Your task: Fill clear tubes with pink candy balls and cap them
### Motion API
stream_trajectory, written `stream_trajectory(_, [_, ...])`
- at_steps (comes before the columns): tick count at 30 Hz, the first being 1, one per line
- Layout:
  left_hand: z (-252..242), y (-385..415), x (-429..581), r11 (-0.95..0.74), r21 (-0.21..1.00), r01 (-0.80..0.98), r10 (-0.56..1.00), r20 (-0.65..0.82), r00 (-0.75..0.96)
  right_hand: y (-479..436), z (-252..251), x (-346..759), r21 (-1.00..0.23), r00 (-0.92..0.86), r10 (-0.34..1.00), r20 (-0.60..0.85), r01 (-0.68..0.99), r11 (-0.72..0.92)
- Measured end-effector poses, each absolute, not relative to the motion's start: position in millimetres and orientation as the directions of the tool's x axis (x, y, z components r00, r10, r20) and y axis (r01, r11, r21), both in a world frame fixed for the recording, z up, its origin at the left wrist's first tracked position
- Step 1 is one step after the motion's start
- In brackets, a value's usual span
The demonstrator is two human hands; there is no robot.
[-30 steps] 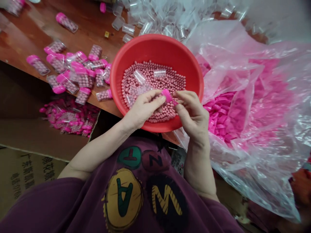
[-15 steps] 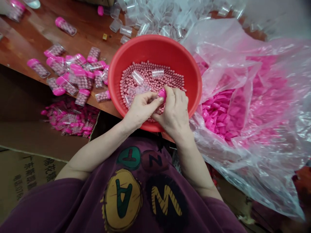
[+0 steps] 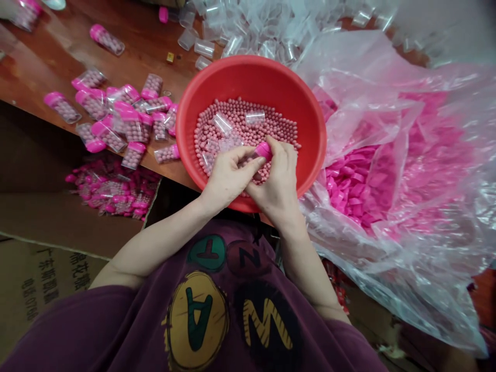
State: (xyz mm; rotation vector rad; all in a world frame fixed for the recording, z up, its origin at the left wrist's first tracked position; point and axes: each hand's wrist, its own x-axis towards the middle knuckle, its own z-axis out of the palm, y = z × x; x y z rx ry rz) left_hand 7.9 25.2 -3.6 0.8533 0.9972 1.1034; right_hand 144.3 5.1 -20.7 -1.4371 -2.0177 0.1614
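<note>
A bright pink plastic cap sits between my hands above a red plastic basin filled with small pink beads. My right hand pinches the cap in its fingertips. My left hand is closed just beside it, apparently around a clear tube that its fingers mostly hide. Two loose clear plastic tubes lie on the beads, with another further right.
Filled tubes with pink caps lie on the wooden table left of the basin. Empty clear tubes are heaped behind it. A plastic bag of pink caps lies right. More filled tubes rest on cardboard below the table edge.
My right hand has moved left from beside the basin's right rim and closed on the pink cap. My hands are now close together, and the cap is no longer covered by my fingers.
</note>
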Motion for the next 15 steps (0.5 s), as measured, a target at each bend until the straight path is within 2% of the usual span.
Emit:
stream_trajectory(4, [-3.2,27.1,9.5,0.28,0.909,-0.31,0.96,-0.267,0.084,12.2,-19.6,151.8,-0.301,-0.273,0.845,0.459,0.848,0.437])
stream_trajectory(7, [-1.8,29.2,10.5,0.323,0.893,-0.313,0.946,-0.308,0.1,18.8,-19.1,158.5,-0.258,-0.373,0.811,0.451,0.815,0.518])
stream_trajectory(12, [-3.0,30.1,15.0,0.377,0.863,-0.338,0.926,-0.365,0.101,22.1,-15.1,160.0,-0.274,-0.399,0.85,0.343,0.824,0.497])
stream_trajectory(15, [1.5,27.2,14.8,0.369,0.843,-0.392,0.928,-0.358,0.103,36.2,-5.5,164.9,-0.409,-0.467,0.862,0.198,0.76,0.506])
